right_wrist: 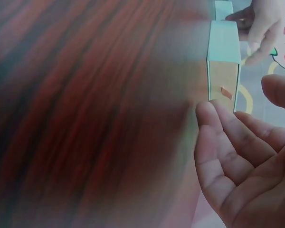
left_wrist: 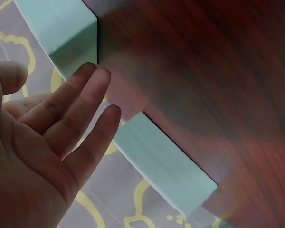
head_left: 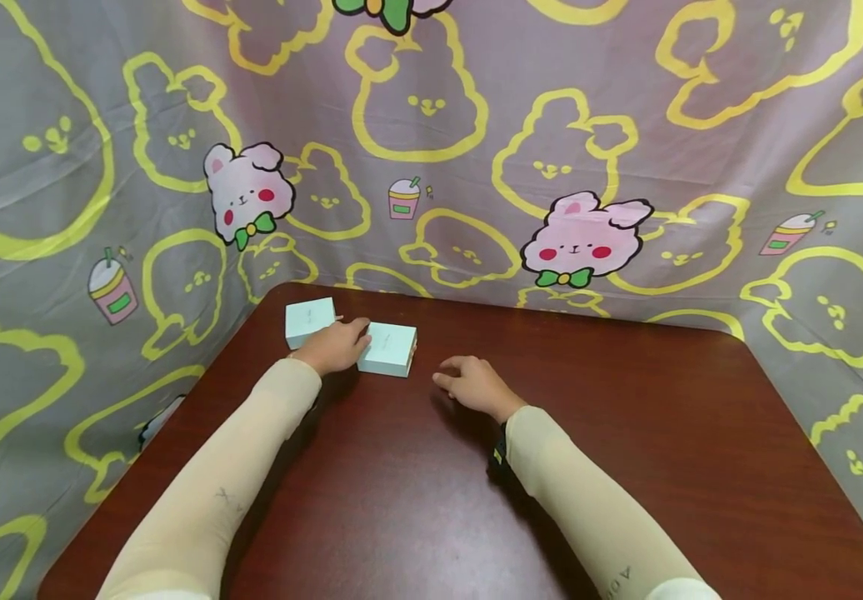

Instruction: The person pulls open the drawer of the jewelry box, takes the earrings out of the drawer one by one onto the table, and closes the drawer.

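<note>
Two pale mint-green boxes lie near the table's back left corner. My left hand (head_left: 337, 343) is over the gap between the left box (head_left: 310, 317) and the right box (head_left: 388, 346), its fingertips close to the right box's left edge. Whether they touch it, I cannot tell. In the left wrist view its fingers (left_wrist: 66, 111) are loosely extended and hold nothing. My right hand (head_left: 472, 385) hovers right of the right box, apart from it, with relaxed fingers and nothing in them. The right wrist view shows that box's tan end (right_wrist: 223, 80) with a small reddish-brown tab.
Beneath the boxes is a dark reddish-brown wooden table (head_left: 416, 492) with rounded back corners. A grey-pink curtain (head_left: 469, 192) with yellow outlines and cartoon rabbits hangs behind it and along both sides. A dark band (head_left: 501, 450) circles the right wrist.
</note>
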`<state>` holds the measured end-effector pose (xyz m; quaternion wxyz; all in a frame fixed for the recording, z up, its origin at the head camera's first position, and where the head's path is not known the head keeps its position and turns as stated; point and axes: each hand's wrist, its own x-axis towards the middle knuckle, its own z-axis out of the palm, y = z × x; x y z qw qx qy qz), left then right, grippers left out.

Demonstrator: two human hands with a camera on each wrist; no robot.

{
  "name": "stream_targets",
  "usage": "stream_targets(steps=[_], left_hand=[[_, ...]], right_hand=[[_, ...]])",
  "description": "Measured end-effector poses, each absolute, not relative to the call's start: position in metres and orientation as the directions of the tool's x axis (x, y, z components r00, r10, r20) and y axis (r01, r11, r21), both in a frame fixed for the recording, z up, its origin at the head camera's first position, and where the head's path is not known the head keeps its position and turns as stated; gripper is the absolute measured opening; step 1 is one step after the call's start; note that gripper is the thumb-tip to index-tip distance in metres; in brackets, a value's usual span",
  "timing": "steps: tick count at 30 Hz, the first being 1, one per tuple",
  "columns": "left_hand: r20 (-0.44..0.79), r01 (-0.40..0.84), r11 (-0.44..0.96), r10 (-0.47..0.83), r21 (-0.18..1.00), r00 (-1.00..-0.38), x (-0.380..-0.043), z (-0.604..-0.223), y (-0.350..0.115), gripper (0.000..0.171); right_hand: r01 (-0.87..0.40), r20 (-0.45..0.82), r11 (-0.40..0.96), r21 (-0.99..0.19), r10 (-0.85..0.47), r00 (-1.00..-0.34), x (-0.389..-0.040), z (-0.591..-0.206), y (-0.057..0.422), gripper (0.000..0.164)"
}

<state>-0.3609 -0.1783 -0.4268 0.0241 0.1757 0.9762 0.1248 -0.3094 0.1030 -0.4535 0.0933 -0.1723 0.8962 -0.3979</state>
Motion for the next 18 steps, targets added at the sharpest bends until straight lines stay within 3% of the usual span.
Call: stream_targets(steps=[18], left_hand=[[-0.105, 0.282, 0.906, 0.329, 0.317, -0.939, -0.382, -0.429, -0.172, 0.048]], right_hand=[[-0.236, -0.022, 0.661, -0.713, -0.357, -0.934, -0.321, -0.458, 0.07, 0.038]])
